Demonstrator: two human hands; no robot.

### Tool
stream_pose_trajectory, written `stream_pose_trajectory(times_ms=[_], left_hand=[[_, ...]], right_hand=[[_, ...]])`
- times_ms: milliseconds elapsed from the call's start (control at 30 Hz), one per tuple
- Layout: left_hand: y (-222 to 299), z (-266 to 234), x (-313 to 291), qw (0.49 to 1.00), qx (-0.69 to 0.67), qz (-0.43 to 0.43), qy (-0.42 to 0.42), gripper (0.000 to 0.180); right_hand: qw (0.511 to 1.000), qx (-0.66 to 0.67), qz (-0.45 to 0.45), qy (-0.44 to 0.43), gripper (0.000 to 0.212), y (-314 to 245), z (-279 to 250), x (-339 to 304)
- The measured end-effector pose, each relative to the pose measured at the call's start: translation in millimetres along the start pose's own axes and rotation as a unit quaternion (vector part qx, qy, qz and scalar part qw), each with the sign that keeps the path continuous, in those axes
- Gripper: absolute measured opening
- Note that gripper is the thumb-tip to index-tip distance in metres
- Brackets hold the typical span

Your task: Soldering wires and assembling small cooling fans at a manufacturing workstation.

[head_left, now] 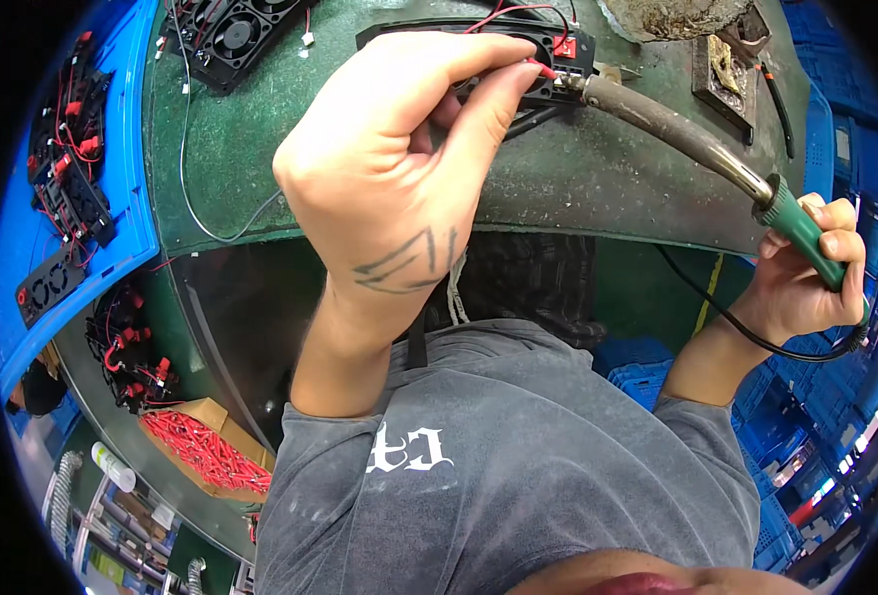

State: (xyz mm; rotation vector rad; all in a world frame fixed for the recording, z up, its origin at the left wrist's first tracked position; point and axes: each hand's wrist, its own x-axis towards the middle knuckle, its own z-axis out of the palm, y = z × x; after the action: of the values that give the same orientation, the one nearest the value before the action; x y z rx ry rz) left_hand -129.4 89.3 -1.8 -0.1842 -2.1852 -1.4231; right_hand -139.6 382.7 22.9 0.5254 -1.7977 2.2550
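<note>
Between the thumb and forefinger of my left hand a thin red wire is pinched. Its end meets small contacts on a black fan panel at the far edge of the view. My right hand is wrapped round the green handle of a soldering iron, whose long metal shaft slants up to the left. The iron's tip is at the wire's end, close to my left fingertips; whether it touches the wire itself is too small to tell. My left hand covers much of the panel.
On the green worktable, another fan panel lies far left. A soiled metal box and an orange-tipped tool lie far right. A blue bin holds several fan panels; a cardboard box holds red parts.
</note>
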Motion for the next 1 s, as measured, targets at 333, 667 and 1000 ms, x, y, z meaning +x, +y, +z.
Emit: stream_pose_trajectory(times_ms=[333,667,1000], left_hand=[[-3.3,3.3,-3.2,1.0,-0.012,-0.008,0.008,0.014],[-3.7,5.4,-3.8,0.999,0.003,0.027,0.021,0.013],[-2.9,9.4,-5.3,1.0,0.0,0.014,0.02,0.013]], right_hand=[[0.993,-0.027,-0.054,-0.103,0.043,-0.2,1.5,6.4],[0.994,-0.034,-0.041,-0.09,0.043,-2.4,-1.2,4.8],[0.994,-0.018,-0.053,-0.094,0.044,0.1,1.4,6.1]])
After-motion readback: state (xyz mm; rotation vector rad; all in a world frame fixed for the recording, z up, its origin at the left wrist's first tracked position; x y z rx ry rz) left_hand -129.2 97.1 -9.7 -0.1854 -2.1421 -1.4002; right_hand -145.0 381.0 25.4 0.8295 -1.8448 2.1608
